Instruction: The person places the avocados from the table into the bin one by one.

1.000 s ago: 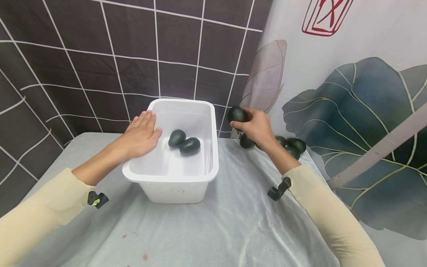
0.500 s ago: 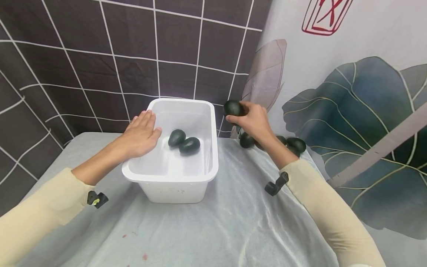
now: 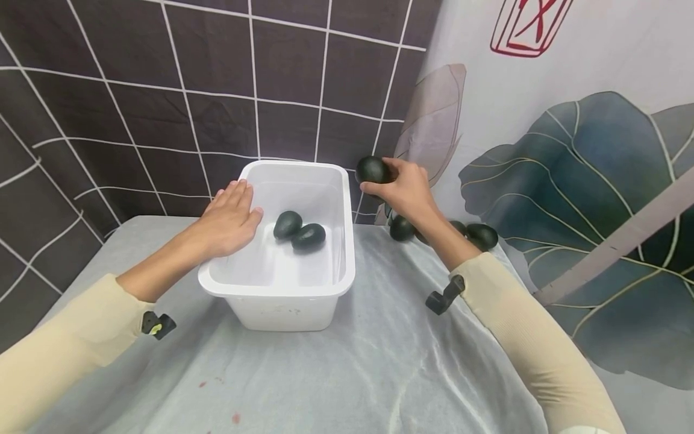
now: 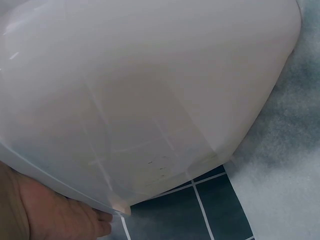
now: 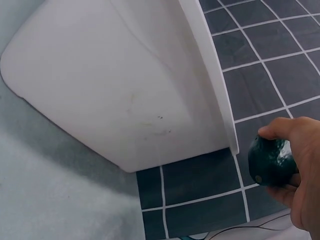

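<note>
A white plastic tub (image 3: pixel 276 290) stands on the cloth-covered table, with two dark green avocados (image 3: pixel 308 237) lying side by side on its floor. My left hand (image 3: pixel 230 220) rests on the tub's left rim, fingers straight; the left wrist view has the hand (image 4: pixel 62 212) low in the corner against the tub wall. Between thumb and fingers, my right hand (image 3: pixel 409 188) grips another avocado (image 3: pixel 372 170), held up just right of the tub's far right rim. The right wrist view shows this avocado (image 5: pixel 270 162) with its stem end exposed, beside the tub's side.
Several more avocados (image 3: pixel 481 235) lie on the table at the back right, partly hidden by my right forearm. A grey cloth (image 3: pixel 390 361) covers the table. Behind stands a dark wall hanging (image 3: pixel 217 120) with white grid lines, and a leaf-printed curtain (image 3: pixel 596 181) is at right.
My right hand has moved up and left with the avocado, away from the pile and closer to the tub's rim. The left hand and the tub have stayed put.
</note>
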{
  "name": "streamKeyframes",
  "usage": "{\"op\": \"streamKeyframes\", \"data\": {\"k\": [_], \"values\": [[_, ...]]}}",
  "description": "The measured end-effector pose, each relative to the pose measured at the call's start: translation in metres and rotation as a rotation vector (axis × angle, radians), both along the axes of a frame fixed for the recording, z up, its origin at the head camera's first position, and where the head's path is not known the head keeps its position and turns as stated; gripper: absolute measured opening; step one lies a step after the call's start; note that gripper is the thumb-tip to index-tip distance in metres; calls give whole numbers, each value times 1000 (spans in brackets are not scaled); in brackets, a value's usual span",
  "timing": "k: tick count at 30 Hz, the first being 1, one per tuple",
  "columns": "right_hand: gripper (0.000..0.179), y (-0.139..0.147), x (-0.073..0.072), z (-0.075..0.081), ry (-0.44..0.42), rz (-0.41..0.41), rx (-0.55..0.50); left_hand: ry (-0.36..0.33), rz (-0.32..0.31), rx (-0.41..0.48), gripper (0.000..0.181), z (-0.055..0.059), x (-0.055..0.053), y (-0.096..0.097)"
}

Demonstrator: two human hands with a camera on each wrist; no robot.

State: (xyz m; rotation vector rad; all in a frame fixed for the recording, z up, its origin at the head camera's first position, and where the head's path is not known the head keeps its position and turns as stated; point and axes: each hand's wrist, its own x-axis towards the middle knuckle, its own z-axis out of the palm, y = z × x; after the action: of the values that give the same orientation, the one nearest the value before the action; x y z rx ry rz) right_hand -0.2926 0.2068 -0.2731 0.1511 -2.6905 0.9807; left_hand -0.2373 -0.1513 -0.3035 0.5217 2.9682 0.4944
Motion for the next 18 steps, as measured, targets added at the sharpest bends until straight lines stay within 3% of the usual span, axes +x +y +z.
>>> {"op": "streamKeyframes", "data": {"k": [18], "values": [[84, -21, -1, 8, 45, 67, 0, 6, -2, 1, 76, -1, -1, -1]]}}
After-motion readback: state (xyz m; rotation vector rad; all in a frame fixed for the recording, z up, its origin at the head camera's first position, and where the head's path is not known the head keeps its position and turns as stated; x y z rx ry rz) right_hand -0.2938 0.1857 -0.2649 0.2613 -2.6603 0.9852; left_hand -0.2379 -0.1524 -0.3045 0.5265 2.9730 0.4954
